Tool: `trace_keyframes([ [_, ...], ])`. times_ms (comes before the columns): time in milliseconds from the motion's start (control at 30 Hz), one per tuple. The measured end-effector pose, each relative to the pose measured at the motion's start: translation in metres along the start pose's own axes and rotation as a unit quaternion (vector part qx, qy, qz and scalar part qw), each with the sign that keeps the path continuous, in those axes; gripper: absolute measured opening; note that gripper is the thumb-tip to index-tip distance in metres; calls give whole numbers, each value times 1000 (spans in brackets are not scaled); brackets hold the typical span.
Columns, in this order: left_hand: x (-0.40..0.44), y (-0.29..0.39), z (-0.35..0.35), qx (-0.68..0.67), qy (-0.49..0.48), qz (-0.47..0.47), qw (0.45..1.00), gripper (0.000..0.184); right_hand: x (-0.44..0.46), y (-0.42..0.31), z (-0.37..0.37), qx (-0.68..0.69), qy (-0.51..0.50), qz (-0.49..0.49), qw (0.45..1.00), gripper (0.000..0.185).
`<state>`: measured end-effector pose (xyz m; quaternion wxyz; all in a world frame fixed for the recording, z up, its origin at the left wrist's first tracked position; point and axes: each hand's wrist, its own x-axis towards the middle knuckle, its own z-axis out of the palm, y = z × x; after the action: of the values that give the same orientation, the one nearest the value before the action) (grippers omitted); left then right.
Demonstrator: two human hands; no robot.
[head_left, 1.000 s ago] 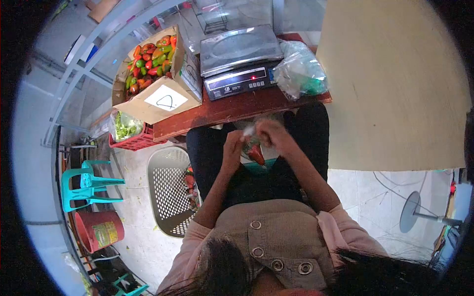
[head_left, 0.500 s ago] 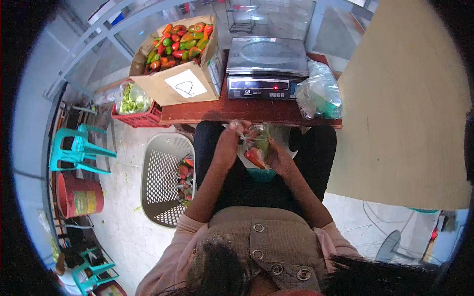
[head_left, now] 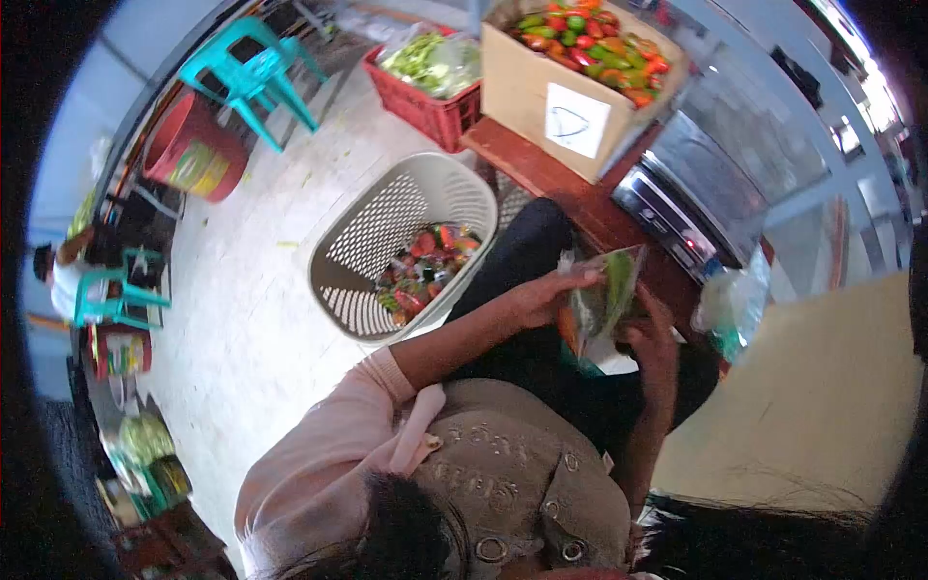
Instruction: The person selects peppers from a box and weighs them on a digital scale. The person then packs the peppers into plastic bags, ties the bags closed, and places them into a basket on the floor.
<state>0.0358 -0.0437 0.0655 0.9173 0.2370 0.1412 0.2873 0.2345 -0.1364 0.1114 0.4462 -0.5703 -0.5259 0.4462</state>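
A clear plastic bag of peppers [head_left: 615, 286] is held above my lap, with a green pepper and something orange-red showing through the film. My left hand [head_left: 553, 296] grips the bag's left side, its fingers lying across the plastic. At the other side my right hand [head_left: 652, 340] curls round the bag; its fingertips are partly hidden. Left of my knee, a pale perforated basket [head_left: 348, 217] stands on the floor. Several bagged peppers [head_left: 425, 271] lie inside it.
A cardboard box [head_left: 522, 87] of loose peppers and a weighing scale [head_left: 667, 213] stand on the red-brown bench [head_left: 551, 179]. A crumpled plastic bag [head_left: 735, 304] lies by the scale. Beyond the basket are a red crate [head_left: 425, 106], turquoise chair [head_left: 246, 72] and red bucket [head_left: 198, 150]. A person sits far left.
The head view has swung left toward the basket, so the scene is rotated. My left hand has moved from the bag's gathered top to its side. The bag stays in my hands.
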Motion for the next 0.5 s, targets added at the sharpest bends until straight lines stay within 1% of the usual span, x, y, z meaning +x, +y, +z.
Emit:
trace_keyframes([
  [33, -5, 9, -9, -15, -3, 15, 1000, 66, -1, 2, -18, -14, -14, 5, 1000, 60],
  [100, -10, 39, -32, -45, -13, 36, 998, 63, -12, -4, -44, -29, 73, -5, 997, 53],
  [167, -28, 89, -58, 52, 90, 91, 990, 55, -22, 9, -75, -5, 198, 40, 979, 47],
  [233, -50, 135, -99, 40, 157, 141, 977, 47, -48, 71, -137, -178, 252, 51, 950, 43],
  [300, -83, 163, -146, 2, 214, 186, 959, 45, -74, 100, -155, -289, 259, 97, 916, 40],
  [367, -115, 162, -220, -56, 363, 170, 914, 41, -107, 144, -165, -432, 207, 146, 866, 46],
  [467, -155, 119, -343, -9, 541, 149, 828, 36, -117, 163, -116, -385, 371, 40, 844, 55],
  [500, -164, 100, -364, 15, 581, 132, 803, 35, -118, 172, -119, -394, 373, 65, 838, 57],
])
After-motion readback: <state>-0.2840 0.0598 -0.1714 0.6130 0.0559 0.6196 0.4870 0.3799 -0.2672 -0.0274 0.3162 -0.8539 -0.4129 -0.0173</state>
